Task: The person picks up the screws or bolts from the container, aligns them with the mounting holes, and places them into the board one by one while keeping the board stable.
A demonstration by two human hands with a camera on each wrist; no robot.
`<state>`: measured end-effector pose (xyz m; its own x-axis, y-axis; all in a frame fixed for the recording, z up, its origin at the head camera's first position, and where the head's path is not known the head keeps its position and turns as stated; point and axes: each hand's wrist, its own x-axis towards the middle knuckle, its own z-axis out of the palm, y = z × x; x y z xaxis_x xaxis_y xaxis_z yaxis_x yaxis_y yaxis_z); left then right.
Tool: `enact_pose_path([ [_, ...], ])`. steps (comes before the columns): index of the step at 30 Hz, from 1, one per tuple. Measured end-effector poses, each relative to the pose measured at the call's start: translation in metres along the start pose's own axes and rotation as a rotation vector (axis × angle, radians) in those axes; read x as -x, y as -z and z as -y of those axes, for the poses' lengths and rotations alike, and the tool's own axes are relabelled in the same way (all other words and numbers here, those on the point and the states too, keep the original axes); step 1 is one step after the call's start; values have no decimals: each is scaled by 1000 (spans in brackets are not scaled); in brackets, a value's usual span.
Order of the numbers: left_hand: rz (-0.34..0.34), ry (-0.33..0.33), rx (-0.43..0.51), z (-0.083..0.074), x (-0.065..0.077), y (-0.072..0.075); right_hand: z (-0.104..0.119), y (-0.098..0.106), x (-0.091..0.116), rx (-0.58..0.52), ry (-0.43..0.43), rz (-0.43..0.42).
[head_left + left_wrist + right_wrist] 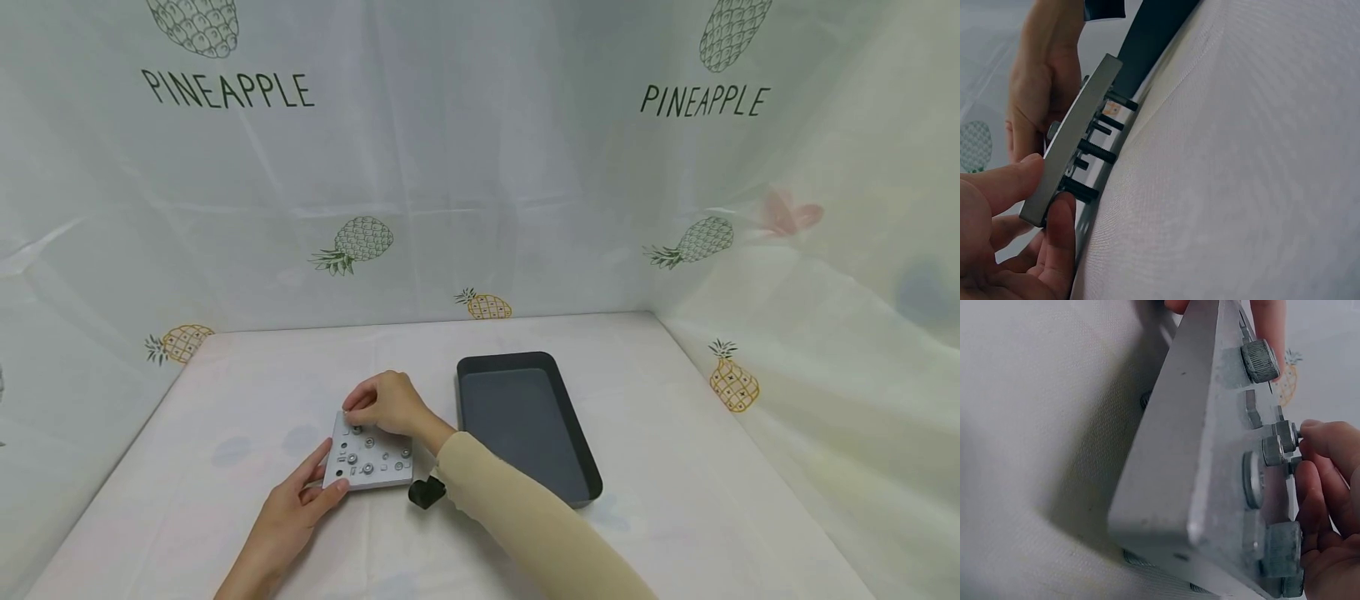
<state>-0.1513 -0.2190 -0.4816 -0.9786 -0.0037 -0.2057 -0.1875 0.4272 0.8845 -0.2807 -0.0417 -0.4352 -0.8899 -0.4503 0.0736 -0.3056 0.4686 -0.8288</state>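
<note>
A light grey metal plate, studded with several bolts of various sizes, is held tilted over the table. My left hand grips its near left edge, thumb on top and fingers underneath. Threaded bolt shanks stick out below the plate in the left wrist view. My right hand reaches over the plate's far left corner, thumb and fingers pinching a small bolt there, mostly hidden by the fingertips. Knurled bolt heads stand up from the plate's face in the right wrist view.
A dark grey rectangular tray lies right of the plate, beside the right forearm in its beige sleeve. A black wrist device sits at the cuff. White cloth printed with pineapples hangs behind and at the sides.
</note>
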Motion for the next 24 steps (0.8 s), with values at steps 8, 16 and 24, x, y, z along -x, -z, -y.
enact_pose_path([
  [8,-4,2,10,-1,1,-1,0,1,1,15,11,2],
  [16,-2,14,-8,-3,0,-1,1,7,2,4,-10,16],
  [24,-3,38,-3,-4,0,-2,-3,40,11,32,32,33],
])
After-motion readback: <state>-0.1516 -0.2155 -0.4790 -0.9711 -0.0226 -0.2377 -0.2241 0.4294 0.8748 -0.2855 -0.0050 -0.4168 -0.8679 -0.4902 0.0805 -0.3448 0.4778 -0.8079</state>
